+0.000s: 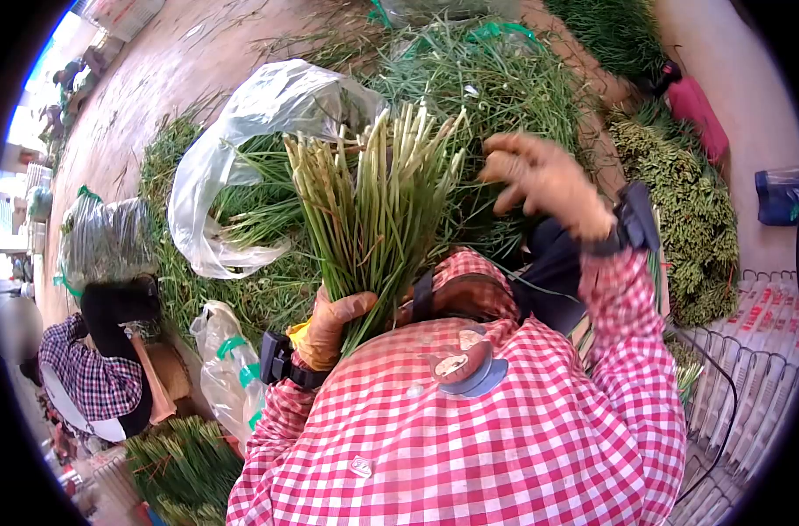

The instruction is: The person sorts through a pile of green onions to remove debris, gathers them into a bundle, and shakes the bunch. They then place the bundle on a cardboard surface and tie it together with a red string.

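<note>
My left hand [334, 326], in a tan glove, is wrapped round the lower part of a large bunch of green stalks [373, 197]. The pale cut ends fan out at the top, away from my body. To the right of the bunch, my right hand [540, 182] is raised with its gloved fingers apart and nothing between them. Behind the bunch lies an open clear plastic bag [202, 188] with more green stalks [259, 188] in it. Loose greens [496, 96] are heaped beyond my hands.
Bundled stalks [680, 210] are piled at the right, near white crates [750, 351]. A filled bag [110, 237] stands at the left by a seated person [92, 368]. Empty plastic bags [228, 368] lie near my left elbow. More bundles [180, 469] are at the lower left.
</note>
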`<state>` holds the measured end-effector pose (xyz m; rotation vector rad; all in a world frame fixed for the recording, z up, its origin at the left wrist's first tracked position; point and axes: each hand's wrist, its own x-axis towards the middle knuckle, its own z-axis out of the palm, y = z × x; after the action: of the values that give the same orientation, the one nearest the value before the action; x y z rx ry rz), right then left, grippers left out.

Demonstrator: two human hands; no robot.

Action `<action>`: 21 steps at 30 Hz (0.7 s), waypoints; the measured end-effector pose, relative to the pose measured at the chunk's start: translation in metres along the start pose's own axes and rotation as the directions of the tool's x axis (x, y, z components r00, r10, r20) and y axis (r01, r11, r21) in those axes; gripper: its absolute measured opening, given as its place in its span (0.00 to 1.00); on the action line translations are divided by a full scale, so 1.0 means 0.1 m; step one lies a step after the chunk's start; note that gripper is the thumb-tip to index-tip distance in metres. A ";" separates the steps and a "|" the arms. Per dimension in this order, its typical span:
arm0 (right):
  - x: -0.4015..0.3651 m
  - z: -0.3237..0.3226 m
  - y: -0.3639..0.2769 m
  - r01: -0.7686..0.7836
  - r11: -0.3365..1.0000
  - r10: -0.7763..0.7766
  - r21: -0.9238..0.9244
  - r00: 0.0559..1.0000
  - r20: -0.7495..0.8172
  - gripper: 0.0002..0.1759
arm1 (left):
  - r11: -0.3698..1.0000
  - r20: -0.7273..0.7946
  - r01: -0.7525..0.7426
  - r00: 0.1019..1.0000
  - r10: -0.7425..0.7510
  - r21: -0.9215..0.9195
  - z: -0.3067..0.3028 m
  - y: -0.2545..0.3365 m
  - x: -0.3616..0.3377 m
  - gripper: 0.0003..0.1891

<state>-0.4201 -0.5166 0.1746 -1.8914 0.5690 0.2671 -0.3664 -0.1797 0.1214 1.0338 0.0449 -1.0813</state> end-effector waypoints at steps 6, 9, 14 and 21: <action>-0.23 1.00 -0.35 0.031 0.999 -0.027 -0.026 0.990 0.139 0.57 | 0.936 -0.126 -0.176 0.967 0.223 0.304 0.01 -0.06 -0.08 0.27; -0.16 1.26 -0.27 0.178 0.908 -0.224 0.380 0.971 0.079 0.53 | 0.957 -0.125 -0.150 0.975 0.185 0.250 0.12 -0.02 -0.14 0.27; -0.16 0.70 -0.35 0.073 0.981 -0.075 0.182 0.997 0.004 0.28 | 0.968 -0.066 -0.016 0.998 -0.001 -0.251 -0.15 -0.17 -0.15 0.34; 0.15 0.05 -0.40 0.145 0.972 -0.181 -0.185 0.963 -0.199 0.07 | 0.865 0.135 0.014 0.989 0.062 -0.502 0.18 -0.24 -0.13 0.39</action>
<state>-0.3865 -0.5042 0.1990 -2.1353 0.5429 0.0014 -0.3989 -0.1851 0.1215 0.4795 0.1863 -1.0449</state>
